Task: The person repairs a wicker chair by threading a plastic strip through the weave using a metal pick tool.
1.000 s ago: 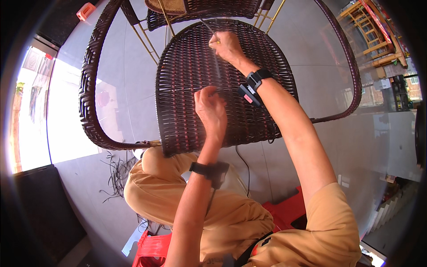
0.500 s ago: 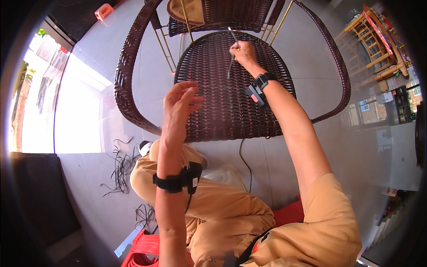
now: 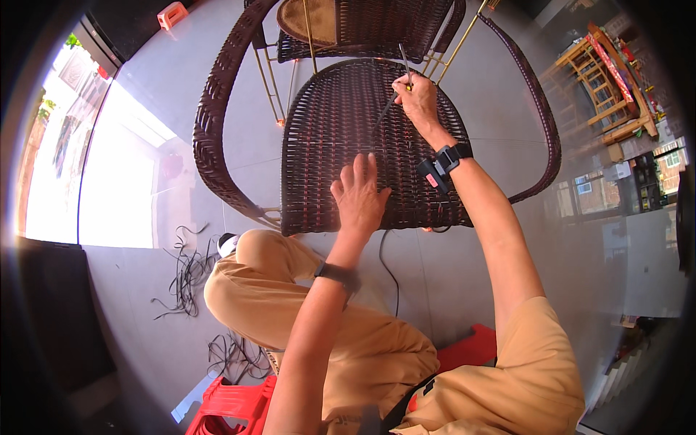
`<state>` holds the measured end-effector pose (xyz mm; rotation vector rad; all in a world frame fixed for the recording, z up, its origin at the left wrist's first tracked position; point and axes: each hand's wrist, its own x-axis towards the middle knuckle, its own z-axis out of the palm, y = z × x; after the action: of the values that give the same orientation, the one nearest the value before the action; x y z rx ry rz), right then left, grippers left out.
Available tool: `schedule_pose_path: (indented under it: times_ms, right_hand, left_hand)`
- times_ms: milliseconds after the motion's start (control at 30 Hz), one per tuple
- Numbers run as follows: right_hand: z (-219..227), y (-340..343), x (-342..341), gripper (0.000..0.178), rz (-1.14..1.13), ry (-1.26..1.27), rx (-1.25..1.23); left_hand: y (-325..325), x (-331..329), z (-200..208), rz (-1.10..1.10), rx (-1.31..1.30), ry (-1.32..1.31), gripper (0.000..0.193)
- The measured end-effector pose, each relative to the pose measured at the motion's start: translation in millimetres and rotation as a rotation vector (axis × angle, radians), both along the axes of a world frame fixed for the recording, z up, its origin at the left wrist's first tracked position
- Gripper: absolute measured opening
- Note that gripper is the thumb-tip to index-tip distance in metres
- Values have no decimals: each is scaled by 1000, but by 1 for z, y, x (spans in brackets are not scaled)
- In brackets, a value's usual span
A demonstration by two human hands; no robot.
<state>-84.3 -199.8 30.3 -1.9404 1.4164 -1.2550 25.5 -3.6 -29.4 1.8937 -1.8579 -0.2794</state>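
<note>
The dark brown woven seat (image 3: 326,138) of a wicker chair faces me, its front edge near my knees. In my right hand (image 3: 419,100), over the far right part of the seat, the fingers are closed round a slim metal tool (image 3: 404,58) with a small yellow spot. Its bright end points away from me; a thin dark length (image 3: 386,112) runs from the fingers down toward the weave, and I cannot tell whether it is part of the tool. My left hand (image 3: 360,199) is spread above the front middle of the seat, fingers apart and holding nothing. Whether it touches the weave is unclear.
The chair's woven arm loops (image 3: 210,138) curve round both sides. Loose dark strips (image 3: 190,272) lie tangled on the grey floor at left, near a red plastic stool (image 3: 235,399). A black cord (image 3: 392,268) trails from under the seat. Wooden furniture (image 3: 605,87) stands at far right.
My left hand has moved right and come over the front middle of the seat, fingers spread. My right hand, still gripping the slim tool, has shifted slightly right and toward me.
</note>
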Motion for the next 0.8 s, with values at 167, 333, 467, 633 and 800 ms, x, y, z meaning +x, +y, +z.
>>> schedule_pose_path:
  times_ms: [167,333,467,633,800]
  right_hand:
    - [6,11,13,9,-8,33,-149]
    - [-11,-11,2,7,-129,119,-90]
    - [-41,-41,-14,7,-202,255,15]
    - [-28,-48,9,20,105,199,-114]
    - [-25,-46,27,16,180,235,-121]
  left_hand:
    - [3,5,-2,-2,6,-1,79]
    - [4,3,3,-10,27,10,78]
    - [3,-4,4,-15,19,4,77]
    - [5,0,4,-3,29,-18,74]
    - [5,1,5,-12,46,-24,72]
